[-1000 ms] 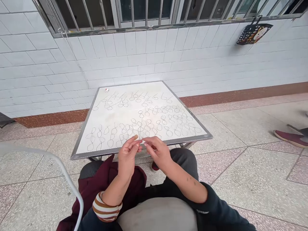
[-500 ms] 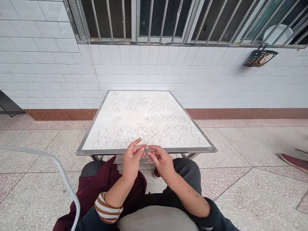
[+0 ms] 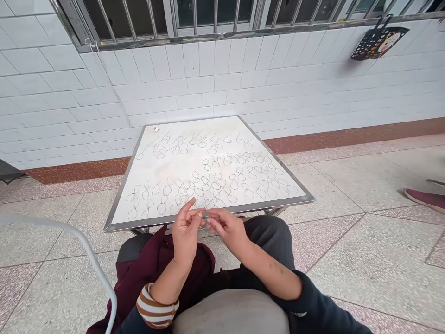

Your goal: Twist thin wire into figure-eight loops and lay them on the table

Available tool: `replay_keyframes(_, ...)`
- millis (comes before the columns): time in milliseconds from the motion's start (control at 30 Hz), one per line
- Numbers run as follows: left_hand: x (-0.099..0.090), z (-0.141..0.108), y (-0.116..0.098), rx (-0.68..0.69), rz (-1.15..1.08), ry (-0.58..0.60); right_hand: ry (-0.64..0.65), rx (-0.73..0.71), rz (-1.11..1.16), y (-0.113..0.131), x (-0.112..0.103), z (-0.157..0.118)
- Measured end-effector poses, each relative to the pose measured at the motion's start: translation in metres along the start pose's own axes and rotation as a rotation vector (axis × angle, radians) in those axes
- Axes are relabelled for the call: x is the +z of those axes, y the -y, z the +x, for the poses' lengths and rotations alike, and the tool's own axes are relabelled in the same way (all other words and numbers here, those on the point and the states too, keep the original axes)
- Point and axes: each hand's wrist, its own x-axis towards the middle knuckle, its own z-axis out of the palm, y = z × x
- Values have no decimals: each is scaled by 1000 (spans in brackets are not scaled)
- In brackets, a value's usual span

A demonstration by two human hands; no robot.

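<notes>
My left hand point(image 3: 186, 227) and my right hand point(image 3: 227, 227) meet just before the near edge of a white table point(image 3: 174, 171). Thumb and index finger are pinched together on each, and the fingertips nearly touch. Between them is a thin wire point(image 3: 206, 223), so fine that its shape is hard to make out. Many thin dark wire loops point(image 3: 249, 191), several bent like a figure eight, lie spread on the tabletop beyond my hands. Toward the back lie wire pieces with one loop and a straight tail point(image 3: 239, 138).
The table has a grey metal rim point(image 3: 139, 226). A small red-and-white object point(image 3: 156, 130) sits at its far left corner. A pale curved tube point(image 3: 86, 248) arcs at my left. A patterned bag point(image 3: 378, 41) hangs on the tiled wall. Another person's shoe point(image 3: 426, 199) shows at right.
The view has tilted and dipped, so the table and wall appear rotated. My hands have shifted slightly left in view, still pinched together in the same pose.
</notes>
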Motion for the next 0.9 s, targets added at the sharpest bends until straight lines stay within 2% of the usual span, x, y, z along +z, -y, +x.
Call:
replay_keyframes(167,-1,0,-1,20,-26,-11,15,-20,-57,4,-2,1)
replay_keyframes(367,0,0,0,-4,-6,27,-136,232,312,13,-6,9)
replay_keyframes(600,2,-3,0,-78,24,65,-204,248,560,13,-6,11)
replay_keyframes(900,3,-1,10,-46,-46,66,-259,305,623,9,-3,12)
